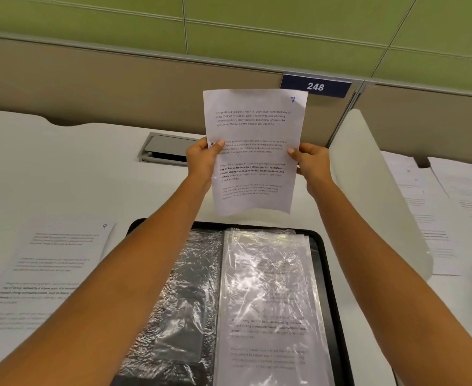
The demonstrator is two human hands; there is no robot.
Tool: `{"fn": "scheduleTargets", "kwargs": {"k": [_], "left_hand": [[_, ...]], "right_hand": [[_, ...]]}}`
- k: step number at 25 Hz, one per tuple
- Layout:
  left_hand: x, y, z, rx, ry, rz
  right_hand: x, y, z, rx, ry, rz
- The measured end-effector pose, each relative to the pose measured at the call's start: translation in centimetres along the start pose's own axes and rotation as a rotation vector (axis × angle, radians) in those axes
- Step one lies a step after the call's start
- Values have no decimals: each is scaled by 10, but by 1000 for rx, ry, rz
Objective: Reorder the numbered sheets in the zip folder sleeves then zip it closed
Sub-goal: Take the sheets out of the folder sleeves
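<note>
Both hands, left hand (pixel 205 156) and right hand (pixel 311 158), pinch sheet 7 (pixel 252 174) by its side edges, upright above the open zip folder (pixel 326 274). Light, floppy paper: judged best held at both edges.

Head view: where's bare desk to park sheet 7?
Bare desk lies between the cable hatch and sheet 9, and a narrow strip between the zip folder and white divider. Crowded: sheets beyond the divider.
</note>
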State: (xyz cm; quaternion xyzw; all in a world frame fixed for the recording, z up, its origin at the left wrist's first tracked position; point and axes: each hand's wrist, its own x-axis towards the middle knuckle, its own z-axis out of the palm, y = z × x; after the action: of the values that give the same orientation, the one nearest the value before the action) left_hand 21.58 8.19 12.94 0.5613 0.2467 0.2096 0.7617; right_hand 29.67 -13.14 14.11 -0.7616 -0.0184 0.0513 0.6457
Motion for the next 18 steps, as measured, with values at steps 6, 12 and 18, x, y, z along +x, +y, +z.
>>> {"fn": "scheduleTargets", "kwargs": {"k": [6, 12, 18], "left_hand": [[-4, 3, -65, 95, 98, -3], [-10, 6, -182, 288, 221, -16], [-14, 6, -320, 511, 322, -102]], "right_hand": [[-41, -2, 41, -36, -51, 17], [-101, 13, 133, -23, -164, 169], [-162, 45, 243, -57, -297, 281]]}}
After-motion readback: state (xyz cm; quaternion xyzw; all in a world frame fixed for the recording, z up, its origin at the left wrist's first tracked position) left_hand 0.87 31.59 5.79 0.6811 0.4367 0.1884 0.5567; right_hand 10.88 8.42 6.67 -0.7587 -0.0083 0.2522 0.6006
